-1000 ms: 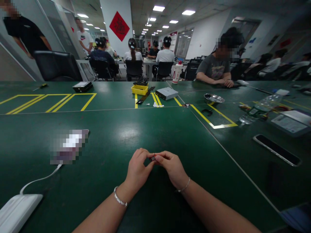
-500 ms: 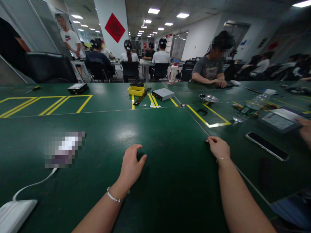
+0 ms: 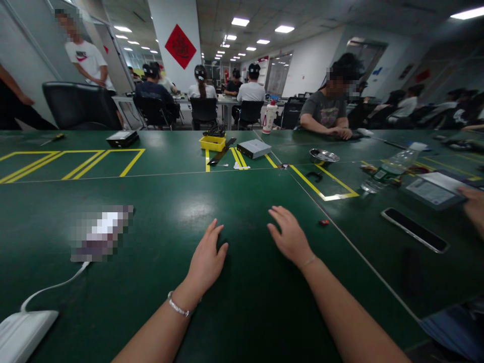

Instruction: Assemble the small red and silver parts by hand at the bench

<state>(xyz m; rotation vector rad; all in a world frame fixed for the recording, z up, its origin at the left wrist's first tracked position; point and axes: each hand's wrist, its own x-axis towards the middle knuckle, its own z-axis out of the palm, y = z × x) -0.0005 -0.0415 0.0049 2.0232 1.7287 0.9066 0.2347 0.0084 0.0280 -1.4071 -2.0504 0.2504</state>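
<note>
My left hand [image 3: 206, 257] lies flat on the green table [image 3: 242, 201] with its fingers stretched out and nothing in it. My right hand [image 3: 289, 235] rests palm down beside it, fingers apart and holding nothing. A small dark and red part [image 3: 323, 222] lies on the table just to the right of my right hand, untouched.
A phone [image 3: 415, 230] lies at the right, and another person's hand [image 3: 474, 206] reaches in from the right edge beside a tablet [image 3: 434, 190]. A white charger [image 3: 22, 333] with its cable sits at the lower left. A yellow tray [image 3: 213, 142], a grey box [image 3: 254, 148], a metal bowl [image 3: 323, 157] and a plastic bottle [image 3: 389, 169] stand further back.
My hands, pinched together on the small part a second ago, came apart. The right hand set the part down to the right, let go and moved back left.
</note>
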